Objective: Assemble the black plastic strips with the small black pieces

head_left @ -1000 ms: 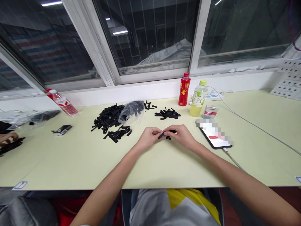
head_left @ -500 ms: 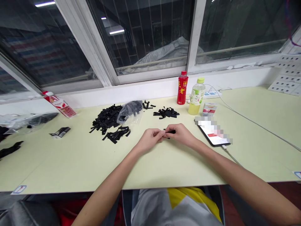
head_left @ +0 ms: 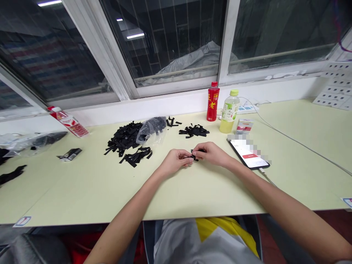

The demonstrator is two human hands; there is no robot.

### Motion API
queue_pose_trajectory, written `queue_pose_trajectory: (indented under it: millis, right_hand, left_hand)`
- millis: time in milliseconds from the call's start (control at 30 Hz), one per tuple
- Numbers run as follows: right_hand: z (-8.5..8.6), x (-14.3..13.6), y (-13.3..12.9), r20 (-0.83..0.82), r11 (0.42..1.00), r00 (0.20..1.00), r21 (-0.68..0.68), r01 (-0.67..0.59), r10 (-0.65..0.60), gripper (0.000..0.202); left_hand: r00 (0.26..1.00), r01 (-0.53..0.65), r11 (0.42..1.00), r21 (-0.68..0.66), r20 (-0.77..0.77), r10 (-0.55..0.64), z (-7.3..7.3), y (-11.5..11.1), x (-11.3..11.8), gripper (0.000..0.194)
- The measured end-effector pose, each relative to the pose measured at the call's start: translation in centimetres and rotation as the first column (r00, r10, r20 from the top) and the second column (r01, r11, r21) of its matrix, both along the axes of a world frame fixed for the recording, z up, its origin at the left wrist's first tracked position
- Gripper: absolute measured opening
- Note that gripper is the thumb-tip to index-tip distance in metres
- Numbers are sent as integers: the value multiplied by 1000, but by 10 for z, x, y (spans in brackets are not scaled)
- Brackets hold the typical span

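Narrowly, black pieces (head_left: 194, 158) are pinched by left hand (head_left: 175, 162) and right hand (head_left: 211, 153); black strips (head_left: 194, 131) are heaped beyond, a smartphone (head_left: 246, 152) placed rightward.

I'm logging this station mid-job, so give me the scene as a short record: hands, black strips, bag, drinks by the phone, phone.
Left hand: pinching at small black pieces, grip partly hidden
Right hand: fingertips at the same pieces, close to the left hand
Large strip pile: left of the hands, strips overlapping
Smaller strip pile: beyond the hands
Clear bag: beside the large pile, black contents
Drinks: red bottle and green-capped bottle, both upright
Phone: screen up and lit, cable attached
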State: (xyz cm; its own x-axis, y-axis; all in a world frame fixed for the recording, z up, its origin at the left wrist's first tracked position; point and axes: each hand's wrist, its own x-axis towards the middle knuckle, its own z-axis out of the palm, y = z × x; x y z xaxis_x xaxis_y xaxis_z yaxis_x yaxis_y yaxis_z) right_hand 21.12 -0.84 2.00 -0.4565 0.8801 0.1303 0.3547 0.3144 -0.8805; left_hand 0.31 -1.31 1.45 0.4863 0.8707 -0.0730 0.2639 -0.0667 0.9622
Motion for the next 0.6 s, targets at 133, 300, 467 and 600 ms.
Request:
queue_pose_trajectory:
  millis: [133,300,467,600]
  right_hand:
    - [0,1,1,40,998,998,25,54,-55,19]
    - [0,1,1,58,996,995,48,76,-79,19]
    - [-1,-2,1,67,995,995,75,72,-77,19]
    - [-7,-5,1,83,992,994,108,65,-74,18]
  left_hand:
    - [1000,1,1000,14,15,-1,0,0,1,38]
    - [1000,-2,1000,17,30,2,3,-2,2,39]
    - [999,-2,1000,18,49,1,4,-5,4,36]
    - [1000,-2,1000,31,25,1,2,-6,5,30]
